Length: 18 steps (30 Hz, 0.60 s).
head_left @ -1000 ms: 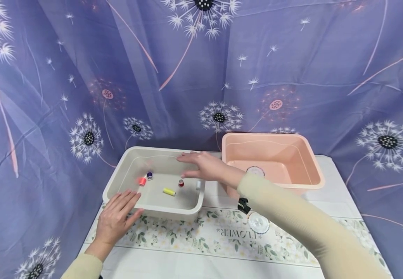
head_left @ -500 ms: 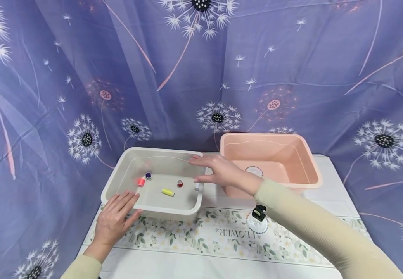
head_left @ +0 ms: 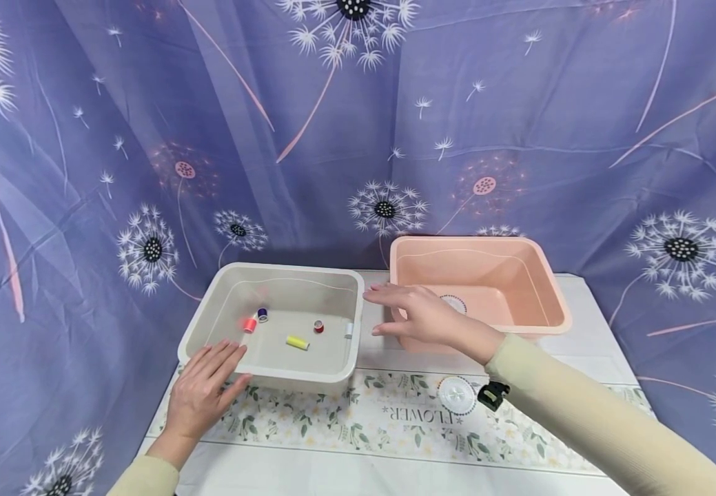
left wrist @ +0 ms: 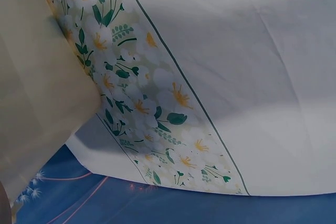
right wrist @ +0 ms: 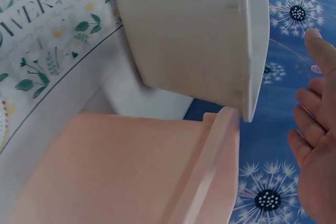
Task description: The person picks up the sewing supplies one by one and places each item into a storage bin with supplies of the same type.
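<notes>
Fingers (head_left: 229,361) of the left hand (head_left: 199,393) partly hide the grey tub (head_left: 295,374).

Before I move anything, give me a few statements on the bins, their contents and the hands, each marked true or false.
1. The yellow cylinder lies in the grey bin. True.
2. The right hand holds the yellow cylinder. False: the right hand is empty.
3. The left hand is at the grey bin's near rim. True.
4. In the head view, the peach bin stands left of the grey bin. False: it stands to the right.
5. The dark-blue cylinder is nearer the coral cylinder than the yellow one. True.
</notes>
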### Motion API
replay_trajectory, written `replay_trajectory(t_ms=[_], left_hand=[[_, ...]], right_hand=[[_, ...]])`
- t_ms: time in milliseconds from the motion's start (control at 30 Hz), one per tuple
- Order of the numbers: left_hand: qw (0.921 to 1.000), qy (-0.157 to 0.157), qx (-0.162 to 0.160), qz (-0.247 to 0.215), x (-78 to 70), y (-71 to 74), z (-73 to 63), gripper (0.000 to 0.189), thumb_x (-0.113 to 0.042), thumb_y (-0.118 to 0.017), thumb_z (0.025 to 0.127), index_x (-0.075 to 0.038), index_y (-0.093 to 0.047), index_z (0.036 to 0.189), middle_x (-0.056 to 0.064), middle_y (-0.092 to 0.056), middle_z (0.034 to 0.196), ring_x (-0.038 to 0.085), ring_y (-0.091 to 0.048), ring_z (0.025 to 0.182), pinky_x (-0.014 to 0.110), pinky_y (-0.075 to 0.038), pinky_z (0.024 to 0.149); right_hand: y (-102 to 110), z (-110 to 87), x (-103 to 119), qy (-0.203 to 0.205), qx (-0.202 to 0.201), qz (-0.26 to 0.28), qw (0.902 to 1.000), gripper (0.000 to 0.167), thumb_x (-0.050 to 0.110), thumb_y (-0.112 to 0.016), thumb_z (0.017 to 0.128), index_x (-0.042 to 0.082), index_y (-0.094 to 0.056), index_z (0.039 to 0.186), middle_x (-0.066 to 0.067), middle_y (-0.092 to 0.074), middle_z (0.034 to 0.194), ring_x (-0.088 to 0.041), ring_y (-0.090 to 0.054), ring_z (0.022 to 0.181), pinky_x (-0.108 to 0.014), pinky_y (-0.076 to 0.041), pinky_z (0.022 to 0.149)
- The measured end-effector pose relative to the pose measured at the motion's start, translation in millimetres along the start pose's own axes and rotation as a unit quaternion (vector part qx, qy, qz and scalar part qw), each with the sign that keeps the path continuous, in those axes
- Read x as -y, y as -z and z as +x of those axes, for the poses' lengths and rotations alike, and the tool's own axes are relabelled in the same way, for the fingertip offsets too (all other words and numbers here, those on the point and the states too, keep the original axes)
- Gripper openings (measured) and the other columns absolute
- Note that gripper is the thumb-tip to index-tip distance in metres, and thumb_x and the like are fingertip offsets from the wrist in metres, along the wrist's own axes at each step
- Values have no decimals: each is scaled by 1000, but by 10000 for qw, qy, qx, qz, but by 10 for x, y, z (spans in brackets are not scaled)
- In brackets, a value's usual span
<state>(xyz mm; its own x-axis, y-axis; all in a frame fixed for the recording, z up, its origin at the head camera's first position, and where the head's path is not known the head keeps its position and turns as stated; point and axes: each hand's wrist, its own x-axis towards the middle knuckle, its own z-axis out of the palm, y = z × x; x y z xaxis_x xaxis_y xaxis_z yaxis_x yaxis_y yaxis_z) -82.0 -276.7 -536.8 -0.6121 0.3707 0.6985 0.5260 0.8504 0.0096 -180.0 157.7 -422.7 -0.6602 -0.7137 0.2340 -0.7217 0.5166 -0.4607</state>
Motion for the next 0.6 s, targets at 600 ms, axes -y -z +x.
replay_trajectory(t_ms=[600], left_hand=[[10000,18,47,-36,-4,8,-4,68,-63,-44,110,-7,-76,130,17,-77,124,39,-72,116,32,-30,130]], right_hand=[[7,-539,-74,64,-145,-102,9998,64,36,-83,93,5,-64,146,-11,-61,152,-37,-58,141,-57,-45,119]])
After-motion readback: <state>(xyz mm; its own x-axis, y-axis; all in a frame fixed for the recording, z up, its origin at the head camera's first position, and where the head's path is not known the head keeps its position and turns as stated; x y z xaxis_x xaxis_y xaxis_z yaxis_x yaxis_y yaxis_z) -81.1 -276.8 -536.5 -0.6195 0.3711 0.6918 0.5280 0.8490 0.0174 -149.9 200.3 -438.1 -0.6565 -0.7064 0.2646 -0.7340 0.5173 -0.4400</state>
